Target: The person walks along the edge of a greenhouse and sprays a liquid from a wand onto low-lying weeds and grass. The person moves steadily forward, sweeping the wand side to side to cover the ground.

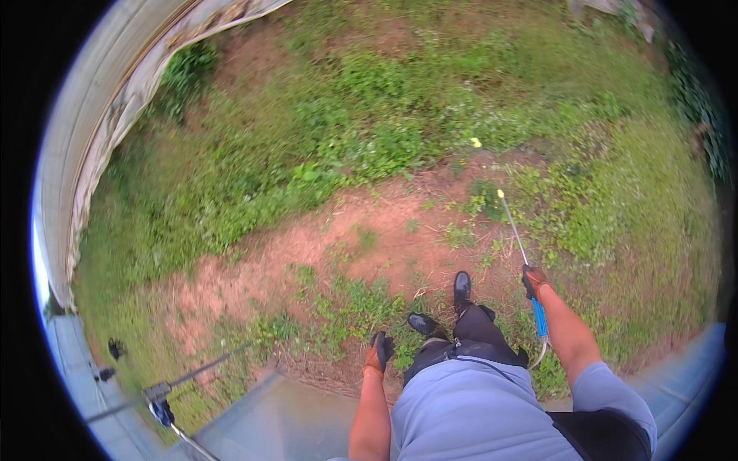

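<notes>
My right hand point(535, 282), in an orange and dark glove, is closed around a spray wand point(514, 228). The wand's thin metal tube slants up and away to a small yellow nozzle point(500, 194) above the weeds. Its blue handle point(540, 318) shows below the hand, and a pale hose point(543, 355) curves from the handle's end toward my hip. At my left side hangs my left hand point(380, 352), gloved in orange and black. Its fingers are loosely bent and somewhat apart, with nothing visible in them.
A small yellow object point(476, 143) shows among the weeds point(369, 84) past the nozzle. Bare reddish soil point(346, 230) runs beside my black boots point(462, 289). A pale plastic sheet point(115, 100) lines the far left. A metal stand point(158, 392) is at lower left; blue sheeting point(307, 415) lies behind me.
</notes>
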Tool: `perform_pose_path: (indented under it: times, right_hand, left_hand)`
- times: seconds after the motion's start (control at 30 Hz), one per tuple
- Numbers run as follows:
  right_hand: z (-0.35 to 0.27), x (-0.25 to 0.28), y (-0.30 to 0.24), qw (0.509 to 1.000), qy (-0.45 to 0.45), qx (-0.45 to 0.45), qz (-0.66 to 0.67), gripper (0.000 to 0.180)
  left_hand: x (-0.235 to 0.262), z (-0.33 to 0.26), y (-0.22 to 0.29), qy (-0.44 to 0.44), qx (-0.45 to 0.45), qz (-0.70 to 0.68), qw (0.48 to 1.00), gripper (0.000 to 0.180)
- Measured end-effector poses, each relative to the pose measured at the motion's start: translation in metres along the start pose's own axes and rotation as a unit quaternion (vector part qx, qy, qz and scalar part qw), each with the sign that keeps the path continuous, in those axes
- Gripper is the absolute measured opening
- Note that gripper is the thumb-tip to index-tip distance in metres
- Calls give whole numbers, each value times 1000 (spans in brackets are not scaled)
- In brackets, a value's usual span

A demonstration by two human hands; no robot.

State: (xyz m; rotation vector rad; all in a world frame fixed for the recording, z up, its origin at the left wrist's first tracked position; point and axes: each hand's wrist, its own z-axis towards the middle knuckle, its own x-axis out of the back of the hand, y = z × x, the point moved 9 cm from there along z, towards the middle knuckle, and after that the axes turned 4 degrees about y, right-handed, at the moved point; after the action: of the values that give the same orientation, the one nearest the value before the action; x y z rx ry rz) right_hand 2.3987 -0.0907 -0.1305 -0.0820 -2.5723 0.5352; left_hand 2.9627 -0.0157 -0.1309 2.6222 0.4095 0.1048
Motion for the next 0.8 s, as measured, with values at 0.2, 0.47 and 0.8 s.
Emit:
perform_pose_path:
  times: [0.2,0.47,0.8]
  right_hand:
    - [-98,-211,-109,877,-100,248,-400,41]
    - [-226,-341,-165,611,-211,379,-662,38]
    - [-191,-508,-349,804,-162,312,-480,34]
  left_hand:
    - [122,-23,-80,104,45,-148,982,43]
    - [161,-47,-164,174,59,-379,907,37]
    - [187,-65,-59,304,-112,214,922,39]
